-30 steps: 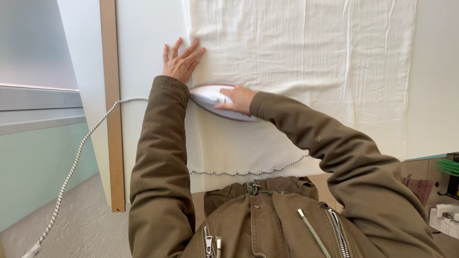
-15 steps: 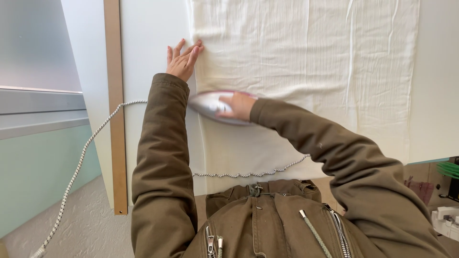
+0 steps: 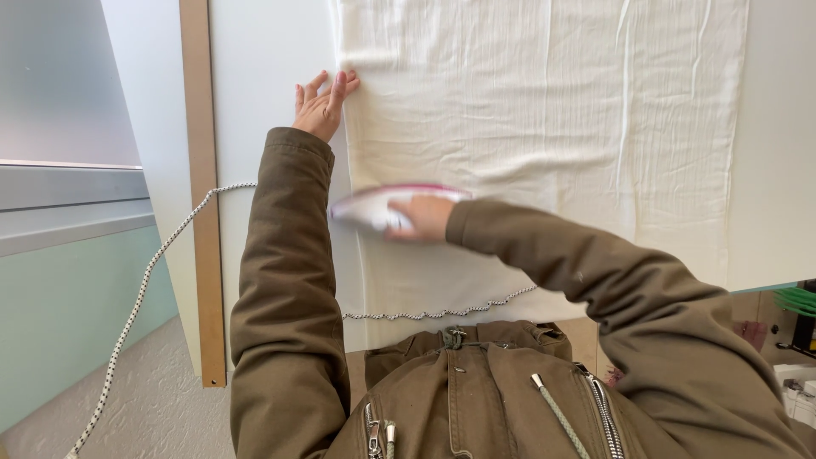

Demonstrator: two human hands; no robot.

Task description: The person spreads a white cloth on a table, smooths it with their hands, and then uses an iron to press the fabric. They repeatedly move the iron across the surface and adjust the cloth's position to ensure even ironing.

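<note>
On the white worktop (image 3: pixel 263 102) a wrinkled cream cloth (image 3: pixel 544 127) lies spread flat. Since a moment ago the left hand (image 3: pixel 321 106) has slid further up the cloth's left edge, and the iron (image 3: pixel 382 206) has travelled leftward toward that edge, so the pressing appears to be working along this side. The left hand's grip is apart: fingers splayed flat, fingertips pinning the cloth's edge. The right hand (image 3: pixel 423 218) is clamped around the iron's handle, its sole resting on the cloth. A braided cord (image 3: pixel 144 280) trails off the worktop's left side.
</note>
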